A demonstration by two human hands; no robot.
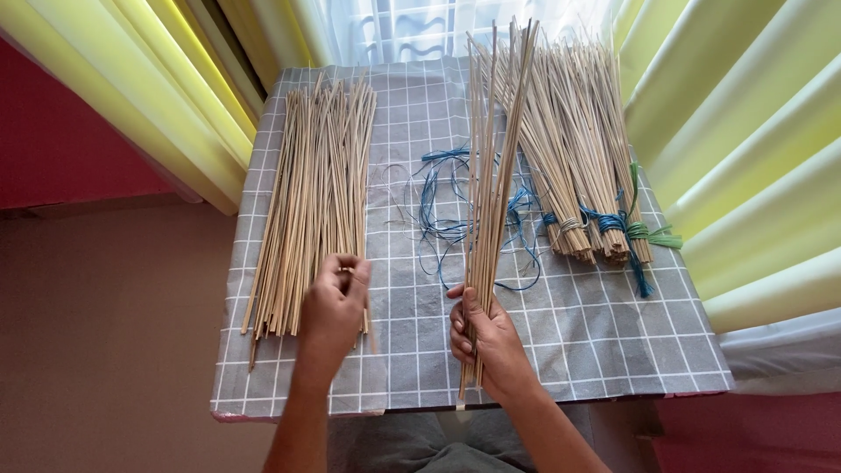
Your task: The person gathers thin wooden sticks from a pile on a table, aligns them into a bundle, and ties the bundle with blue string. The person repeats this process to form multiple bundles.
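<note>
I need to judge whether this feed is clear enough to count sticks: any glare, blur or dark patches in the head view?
Head view: the window behind the sheer white curtain is blown out; the grey checked tablecloth is evenly lit with soft shadows; the loose pile of thin pale sticks looks sharp; the left hand is slightly blurred; the right hand, gripping a fanned stick bundle, is crisp.

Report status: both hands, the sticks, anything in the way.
Right hand gripping upright stick bundle. Left hand pinching one stick from loose pile. Blue string tangled between; tied bundles far right.
</note>
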